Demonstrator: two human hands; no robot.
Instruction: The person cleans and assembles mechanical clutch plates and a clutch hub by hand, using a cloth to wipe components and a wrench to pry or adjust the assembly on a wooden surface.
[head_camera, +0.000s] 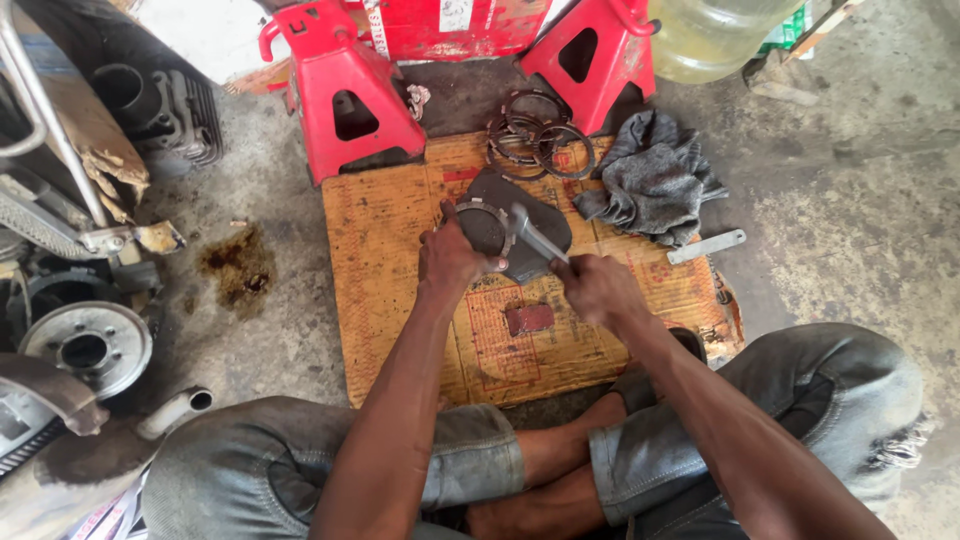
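Note:
My left hand (452, 258) grips a round dark metal disc (484, 225) with a toothed rim, held on edge over a dark flat plate (545, 222) on the cardboard sheet (385, 250). My right hand (598, 286) is closed around the handle of a grey metal tool (532, 237) whose head rests against the disc. A pile of several thin metal rings (535, 138) lies at the far edge of the cardboard.
Two red jack stands (345, 95) (595, 55) stand behind the cardboard. A grey rag (655, 175) and a small metal bar (705, 246) lie to the right. Engine parts and a wheel hub (85, 345) crowd the left; an oil stain (238, 268) marks the concrete.

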